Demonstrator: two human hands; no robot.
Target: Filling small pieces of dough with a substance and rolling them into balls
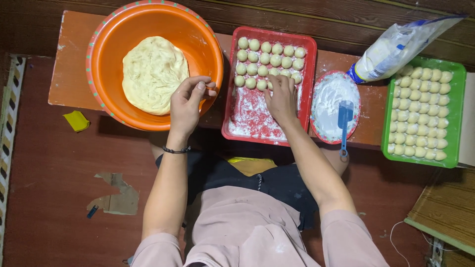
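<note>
My right hand (281, 99) is down in the red tray (310, 64), fingers curled together over a small dough ball (262, 85) at the near end of the rows, which I judge I am setting in line. The other dough balls (269, 60) fill the far part of the tray in about 4 rows; the near part is bare and dusted with flour. To do this well, I think each ball should sit just beside its neighbour without squashing it, on the floured patch so it will not stick.

My left hand (187, 105) hovers over the rim of the orange bowl (106, 34), fingertips pinched together; whether they hold a bit of dough I cannot tell. The big lump of dough (151, 73) lies inside the bowl.

Right of the tray stands a plate of flour (330, 99) with a blue scraper (345, 121) across it. Beyond it a clear plastic bag (401, 47) of white powder with a blue patch lies tilted, its base touching the green tray (459, 99) packed with dough balls.
</note>
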